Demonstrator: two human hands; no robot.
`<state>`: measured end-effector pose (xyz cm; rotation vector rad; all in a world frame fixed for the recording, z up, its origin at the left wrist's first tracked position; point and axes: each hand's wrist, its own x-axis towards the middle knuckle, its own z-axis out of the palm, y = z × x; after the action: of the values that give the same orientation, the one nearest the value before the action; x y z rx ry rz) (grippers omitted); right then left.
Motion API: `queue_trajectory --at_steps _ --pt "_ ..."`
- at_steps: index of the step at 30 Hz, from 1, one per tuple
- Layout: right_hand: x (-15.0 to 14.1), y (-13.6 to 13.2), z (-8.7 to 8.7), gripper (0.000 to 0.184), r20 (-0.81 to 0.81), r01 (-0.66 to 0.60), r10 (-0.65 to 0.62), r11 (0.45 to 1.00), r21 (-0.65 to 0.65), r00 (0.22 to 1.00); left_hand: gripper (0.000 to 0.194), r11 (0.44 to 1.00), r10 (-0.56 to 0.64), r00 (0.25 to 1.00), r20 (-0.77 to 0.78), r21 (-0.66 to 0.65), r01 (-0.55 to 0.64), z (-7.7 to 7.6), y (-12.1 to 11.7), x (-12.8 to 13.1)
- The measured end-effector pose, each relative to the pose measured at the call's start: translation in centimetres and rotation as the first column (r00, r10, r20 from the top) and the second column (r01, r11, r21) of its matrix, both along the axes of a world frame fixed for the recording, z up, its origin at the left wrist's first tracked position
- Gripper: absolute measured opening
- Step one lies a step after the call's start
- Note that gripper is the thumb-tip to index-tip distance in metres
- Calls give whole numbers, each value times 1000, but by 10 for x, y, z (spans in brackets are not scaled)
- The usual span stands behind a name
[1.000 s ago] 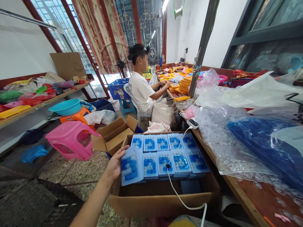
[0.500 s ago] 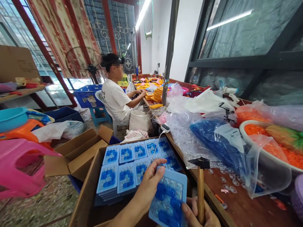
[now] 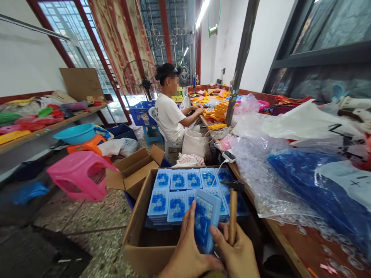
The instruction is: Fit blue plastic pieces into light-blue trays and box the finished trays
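Head camera view showed a blue plastic card (image 3: pixel 204 220) held up over a big cardboard box (image 3: pixel 136 247). The card had a pale blue frame and a clear, bumpy front, with dark blue shapes inside. It was tilted, so its long side edge faced the camera. It was above the box, not touching the other cards.

The left hand (image 3: pixel 185 247) was closed around the card's lower left side, with the fingers up the back and side. The right hand (image 3: pixel 232 247) came in from the other side. It was curled around the wooden handle of a hammer (image 3: pixel 232 216), which stood up with its dark metal head (image 3: pixel 234 186) at the top. The right thumb (image 3: pixel 216 231) pressed near the card's lower edge. Both arms were low and close together at the bottom of the view.

Below the hands, rows of stacked blue cards (image 3: pixel 176 206) filled the box. A white cable (image 3: pixel 217 173) ran over them. Off to the right lay a blue bag (image 3: pixel 313 185) with a white label (image 3: pixel 344 181). The label had dark marks on it, but they were too small to read.
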<state>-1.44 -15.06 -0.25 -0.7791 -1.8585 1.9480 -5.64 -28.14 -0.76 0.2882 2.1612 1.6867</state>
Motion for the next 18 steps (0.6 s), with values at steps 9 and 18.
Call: queue_trajectory --at_steps 9,18 --pt "-22 -42 -19 54 4 -262 265 955 -141 964 91 821 547 835 51 161 -548 -50 -115 -24" --pt "-9 -27 -27 62 64 -180 192 970 -161 979 42 582 798 519 306 -165 -797 -84 -177 -62"
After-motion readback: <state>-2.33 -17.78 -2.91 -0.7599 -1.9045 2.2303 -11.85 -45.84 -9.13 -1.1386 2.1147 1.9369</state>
